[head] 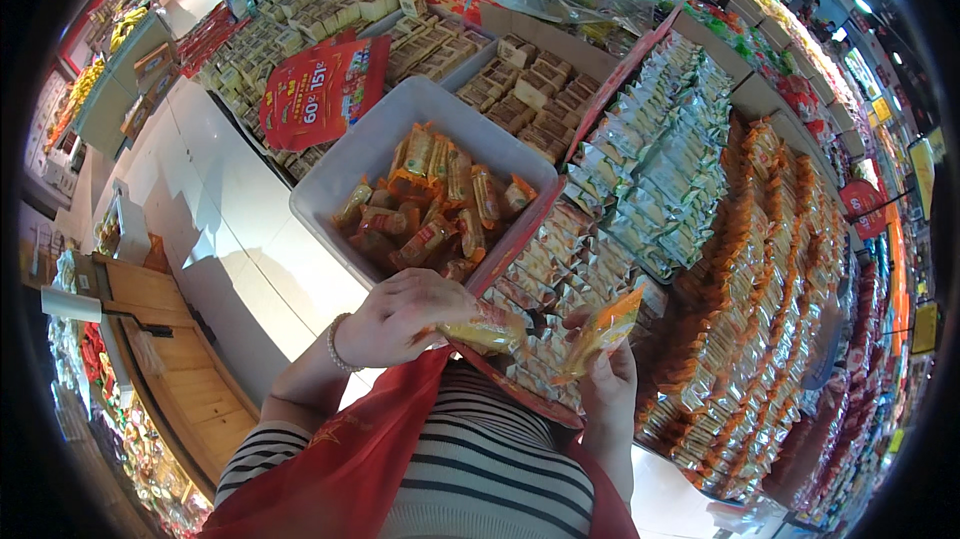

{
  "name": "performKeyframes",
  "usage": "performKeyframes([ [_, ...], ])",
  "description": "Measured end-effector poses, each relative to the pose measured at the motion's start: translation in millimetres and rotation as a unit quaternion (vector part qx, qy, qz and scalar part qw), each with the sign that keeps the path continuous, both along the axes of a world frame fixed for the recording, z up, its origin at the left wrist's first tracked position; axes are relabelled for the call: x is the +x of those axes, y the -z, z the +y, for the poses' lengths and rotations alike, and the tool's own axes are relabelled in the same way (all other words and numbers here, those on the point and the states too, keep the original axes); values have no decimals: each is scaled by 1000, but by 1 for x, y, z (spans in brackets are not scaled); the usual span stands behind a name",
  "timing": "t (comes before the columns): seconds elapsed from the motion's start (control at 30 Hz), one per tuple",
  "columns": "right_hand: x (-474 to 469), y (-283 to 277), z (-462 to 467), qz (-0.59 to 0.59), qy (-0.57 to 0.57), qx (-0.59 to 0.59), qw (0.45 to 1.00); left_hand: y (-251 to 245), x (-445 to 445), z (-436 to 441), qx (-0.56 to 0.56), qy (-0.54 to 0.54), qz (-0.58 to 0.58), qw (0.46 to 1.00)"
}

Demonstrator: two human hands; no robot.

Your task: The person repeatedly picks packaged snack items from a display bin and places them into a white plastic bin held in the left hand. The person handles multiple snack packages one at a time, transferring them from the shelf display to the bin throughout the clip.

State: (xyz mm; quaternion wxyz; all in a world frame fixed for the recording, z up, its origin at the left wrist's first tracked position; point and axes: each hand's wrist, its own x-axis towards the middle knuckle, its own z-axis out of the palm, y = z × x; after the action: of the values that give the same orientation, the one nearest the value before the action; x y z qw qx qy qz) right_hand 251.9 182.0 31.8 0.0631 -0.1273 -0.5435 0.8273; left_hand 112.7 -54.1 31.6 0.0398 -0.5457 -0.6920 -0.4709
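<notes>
My left hand (409, 314), with a beaded bracelet at the wrist, grips one end of a clear-and-yellow wrapped snack (487, 329). In my right hand (613, 381) is another wrapped snack (606, 335), tilted up, with an orange wrapper end. Just beyond my left hand stands a translucent plastic bin (319, 197), partly filled with loose orange-ended wrapped snacks (427, 239). Both hands hover over rows of small wrapped snacks (551, 254) in a red-edged display. Part of these rows is hidden by my hands.
To the right, orange-ended packets (750, 299) stand in long rows, beside green-and-white packets (652, 156). Farther back are boxed layered cakes (532, 96) and red price signs (322, 92). A wooden counter (180, 336) stands at left across the tiled floor (225, 201).
</notes>
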Motion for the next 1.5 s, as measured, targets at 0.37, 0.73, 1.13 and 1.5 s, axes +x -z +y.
performKeyframes([
  [0.37,-3,-13,0,-17,-264,-42,964,3,17,6,105,32,-20,994],
  [0.73,2,18,-19,-52,-299,-49,952,13,-5,13,29,42,-73,996],
  [1.13,35,28,11,-116,75,-170,976,96,-123,5,-664,-118,-17,738],
  [1.5,26,-9,15,165,-159,494,839,-14,-40,31,-362,-8,-95,927],
])
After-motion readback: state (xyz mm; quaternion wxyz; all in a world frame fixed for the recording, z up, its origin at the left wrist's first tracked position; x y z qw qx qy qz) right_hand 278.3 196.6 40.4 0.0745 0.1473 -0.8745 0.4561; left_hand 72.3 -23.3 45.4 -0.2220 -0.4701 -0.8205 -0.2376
